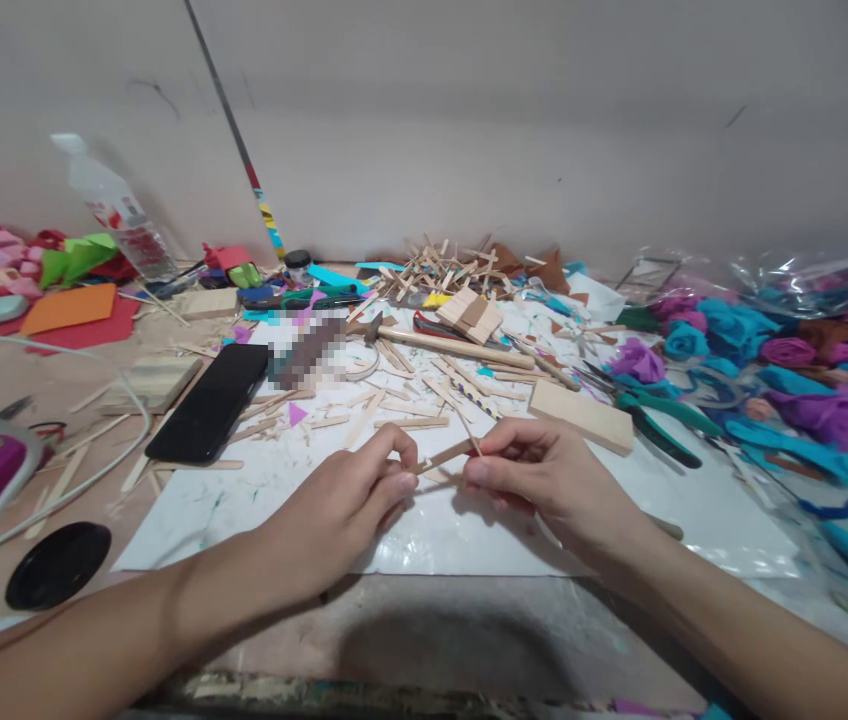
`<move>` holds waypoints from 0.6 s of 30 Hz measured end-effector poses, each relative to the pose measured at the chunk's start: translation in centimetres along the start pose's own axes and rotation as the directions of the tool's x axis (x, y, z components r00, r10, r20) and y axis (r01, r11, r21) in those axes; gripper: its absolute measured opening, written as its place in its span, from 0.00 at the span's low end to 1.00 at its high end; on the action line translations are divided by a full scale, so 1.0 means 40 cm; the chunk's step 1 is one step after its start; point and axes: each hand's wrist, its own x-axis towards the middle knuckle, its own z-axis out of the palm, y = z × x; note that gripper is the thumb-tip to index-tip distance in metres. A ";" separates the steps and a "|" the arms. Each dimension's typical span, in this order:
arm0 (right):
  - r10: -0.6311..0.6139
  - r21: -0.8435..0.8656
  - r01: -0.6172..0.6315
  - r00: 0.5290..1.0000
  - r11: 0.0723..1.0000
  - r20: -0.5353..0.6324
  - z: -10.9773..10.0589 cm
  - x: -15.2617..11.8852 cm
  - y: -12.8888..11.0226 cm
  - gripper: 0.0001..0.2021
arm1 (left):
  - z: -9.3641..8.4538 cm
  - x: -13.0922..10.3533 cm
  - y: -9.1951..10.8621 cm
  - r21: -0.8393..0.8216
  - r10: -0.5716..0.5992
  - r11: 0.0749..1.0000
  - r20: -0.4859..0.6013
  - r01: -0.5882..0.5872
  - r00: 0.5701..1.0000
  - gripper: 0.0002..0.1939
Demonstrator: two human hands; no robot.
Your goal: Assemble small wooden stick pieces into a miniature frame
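Observation:
My left hand (368,490) pinches one end of a small piece built of thin wooden sticks (445,460), just above a white sheet (244,520). At the piece's other end, my right hand (529,465) has thumb and fingers closed on it. One thin stick slants up from the piece beside my right fingertips. Exactly how the sticks join is too small to make out. Loose wooden sticks (413,422) lie scattered behind my hands. A pale wooden block (581,415) rests behind my right hand.
A hammer (454,345) lies across the middle. Green-handled pliers (656,425) are at right, near coloured paper flowers (829,415). To the left are a black phone (208,402), a black lid (59,565) and a white cable (146,410). A plastic bottle (120,215) leans against the wall.

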 end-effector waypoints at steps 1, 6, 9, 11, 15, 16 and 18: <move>0.003 0.005 -0.003 1.000 1.000 0.013 0.000 0.000 0.001 0.11 | 0.000 0.000 0.000 0.008 0.000 1.000 -0.006 0.000 1.000 0.11; -0.017 0.002 0.017 0.999 1.000 0.044 0.009 -0.002 -0.008 0.16 | 0.002 -0.001 -0.006 0.019 0.006 1.000 -0.025 -0.005 1.000 0.13; -0.033 -0.012 0.033 0.999 0.999 0.011 0.015 -0.004 -0.025 0.21 | 0.002 -0.007 -0.004 0.042 0.005 0.999 -0.026 -0.004 1.000 0.14; -0.036 -0.024 0.036 0.999 0.999 -0.010 0.015 -0.007 -0.037 0.22 | 0.001 -0.013 0.003 0.071 0.009 0.997 -0.030 -0.007 0.999 0.14; -0.061 -0.057 0.059 0.998 0.997 -0.027 0.014 -0.012 -0.045 0.20 | -0.008 -0.020 0.024 0.092 0.012 0.996 -0.037 -0.009 0.999 0.14; -0.060 -0.061 0.059 0.998 0.996 -0.012 0.014 -0.013 -0.041 0.21 | -0.010 -0.021 0.028 0.086 0.010 0.996 -0.035 -0.007 0.999 0.13; -0.046 -0.066 0.049 0.998 0.997 0.042 0.017 -0.012 -0.025 0.21 | -0.011 -0.020 0.032 0.067 0.009 0.998 -0.037 -0.006 0.999 0.13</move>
